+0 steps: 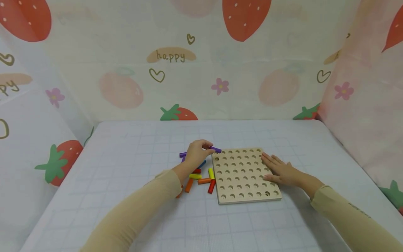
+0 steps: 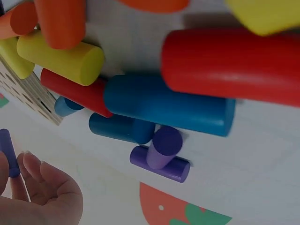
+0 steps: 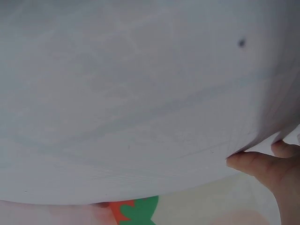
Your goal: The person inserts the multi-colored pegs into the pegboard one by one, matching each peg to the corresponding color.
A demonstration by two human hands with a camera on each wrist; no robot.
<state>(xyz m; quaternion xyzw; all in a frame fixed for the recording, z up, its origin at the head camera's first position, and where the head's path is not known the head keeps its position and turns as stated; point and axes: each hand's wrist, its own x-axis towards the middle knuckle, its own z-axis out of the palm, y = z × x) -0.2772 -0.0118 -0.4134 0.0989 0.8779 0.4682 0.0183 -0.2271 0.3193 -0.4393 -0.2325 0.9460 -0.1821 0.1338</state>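
My left hand [image 1: 196, 155] pinches a purple wooden peg [image 1: 216, 149] between thumb and fingers, just over the far left corner of a wooden board [image 1: 248, 202] with rows of round holes. In the left wrist view, the held peg [image 2: 8, 152] stands between the fingertips at the left edge. My right hand [image 1: 281, 172] lies with straight, spread fingers against the right edge of the board. Only its thumb and part of a finger [image 3: 255, 164] show in the right wrist view, at the right side.
Loose pegs lie left of the board: orange [image 1: 189, 185], yellow [image 1: 211, 173], red [image 1: 211, 186], blue [image 2: 168, 103] and purple [image 2: 164, 147]. Some lean on or cross one another. A white grid-patterned cloth [image 1: 151, 140] covers the table, with fruit-printed curtain [image 1: 201, 91] behind and at both sides.
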